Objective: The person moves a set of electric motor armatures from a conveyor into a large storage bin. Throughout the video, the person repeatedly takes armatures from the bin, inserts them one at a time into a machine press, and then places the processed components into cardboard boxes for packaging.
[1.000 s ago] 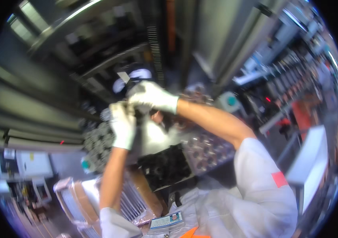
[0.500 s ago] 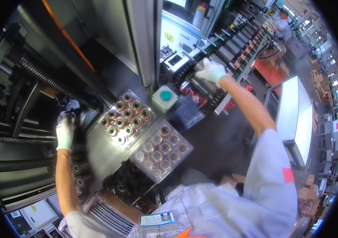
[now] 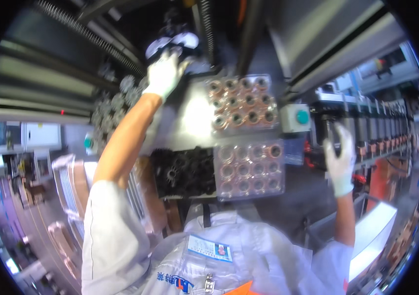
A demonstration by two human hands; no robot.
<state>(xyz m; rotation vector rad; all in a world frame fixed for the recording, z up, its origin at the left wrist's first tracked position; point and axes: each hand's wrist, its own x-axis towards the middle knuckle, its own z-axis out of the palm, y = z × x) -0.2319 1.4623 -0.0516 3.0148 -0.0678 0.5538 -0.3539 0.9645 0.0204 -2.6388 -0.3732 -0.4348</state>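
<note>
My left hand (image 3: 165, 74), in a white glove, reaches up to a dark machine fixture with pale curved plates (image 3: 186, 39). Its thumb stands away from the fingers, whose tips are partly lost against the fixture. At the right, my gloved right hand (image 3: 340, 156) is held beside the roller conveyor (image 3: 366, 123), fingers curved and apart, with nothing visible in it. Between the hands lies a clear plastic tray (image 3: 241, 129) with several copper-wound ring parts (image 3: 250, 101). Nearer me is a second clear tray (image 3: 249, 196), with one copper-coloured ring part (image 3: 274, 151) at its far right corner.
Black toothed parts (image 3: 182, 172) fill an area left of the near tray. Grey toothed parts (image 3: 116, 110) are heaped beside my left forearm. A grey box with a green button (image 3: 302, 117) stands between trays and conveyor. A white panel (image 3: 374, 236) is at the lower right.
The view has swung left, so the machine now lies ahead. My right hand has drawn back from over the conveyor rollers to its near side. My left hand remains at the fixture.
</note>
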